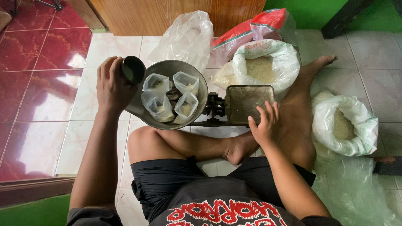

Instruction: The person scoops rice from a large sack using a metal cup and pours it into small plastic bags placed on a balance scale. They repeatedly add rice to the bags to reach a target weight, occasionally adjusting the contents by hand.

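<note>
- Your left hand (112,86) is wrapped around a small dark scoop cup (133,69), and the cup sits right at the upper-left rim of the metal scale pan (197,77), mouth tipped toward the pan.
- So the pan lies just to the right of that hand, basically touching distance. The four small clear bags (169,97) of rice stand upright inside it, open tops up, clustered in the middle.
- Your right hand (264,123) is loose, fingers spread, resting on the near edge of the flat weight plate (248,101) on the other end of the balance scale. It's not gripping anything.
- The scale's long axis runs left to right across your lap, pan on your left side and plate on your right, so each hand is on its own end.
- The rice sacks are all off to the right: one white sack (268,62) behind the plate, another (345,123) past your knee. Both are nearer your right hand than your left.
</note>
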